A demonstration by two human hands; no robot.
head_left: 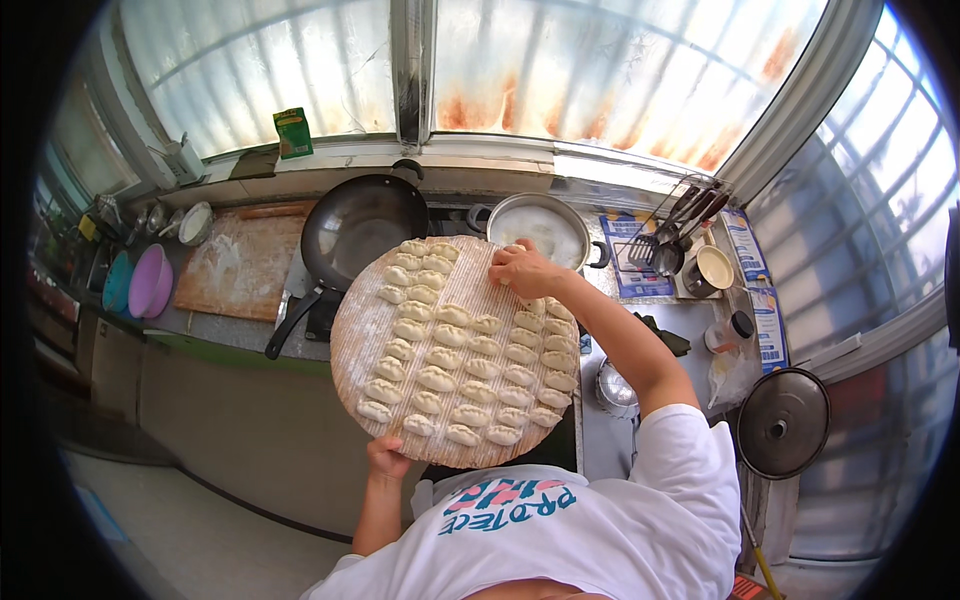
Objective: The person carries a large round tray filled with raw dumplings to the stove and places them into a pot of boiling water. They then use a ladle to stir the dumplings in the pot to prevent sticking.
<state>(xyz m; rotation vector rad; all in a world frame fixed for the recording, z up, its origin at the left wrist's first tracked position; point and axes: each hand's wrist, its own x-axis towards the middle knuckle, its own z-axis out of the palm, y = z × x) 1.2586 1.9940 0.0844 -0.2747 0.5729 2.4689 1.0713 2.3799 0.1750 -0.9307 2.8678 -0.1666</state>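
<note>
A round, ridged tray point(345, 350) is held up in front of me, dusted with flour and bearing several rows of pale crimped dumplings point(437, 378). My left hand point(388, 458) grips its near left rim, thumb on top. Over the far right part of the tray, my right hand point(524, 272) is closed, its fingers around a dumpling that they mostly hide. Bare ridges show just left of that hand. Just beyond the tray's far edge stands a wide metal pot point(540, 228) of whitish, cloudy liquid.
A black wok point(365, 225) sits left of the pot, its long handle toward me. Further left are a floury wooden board point(240, 265) and a purple bowl point(150, 282). To the right are a utensil rack point(690, 205), a small pot point(708, 272) and a dark lid point(784, 424).
</note>
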